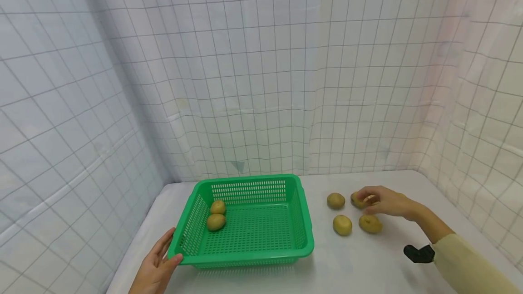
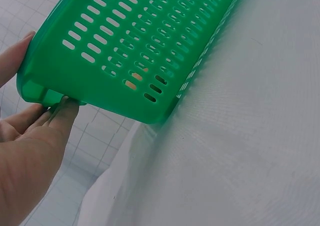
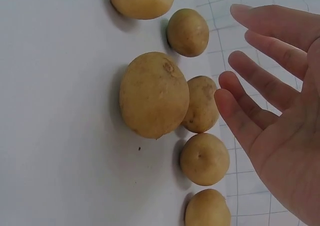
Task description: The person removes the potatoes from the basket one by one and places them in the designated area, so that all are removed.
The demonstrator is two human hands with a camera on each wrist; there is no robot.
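Note:
My left hand (image 1: 154, 269) holds the near left corner of a green plastic basket (image 1: 245, 255), thumb on the rim and fingers against its outer side. In the left wrist view the fingers (image 2: 64, 117) reach beneath the basket's lip. Two potatoes (image 1: 215, 222) lie inside along the left wall. Over the loose potatoes to the right hovers my right hand (image 1: 382, 201), fingers spread and slightly bent, with nothing in it. Nearest to it is a large potato (image 3: 154, 94); another potato (image 3: 202, 105) sits just behind that one, partly hidden.
Left of the right hand, more potatoes (image 1: 342, 225) are on the white tabletop (image 1: 339, 267). White grid-patterned sheets (image 1: 253, 80) hang behind the table and on both sides. A black band (image 1: 419, 254) shows by the right sleeve.

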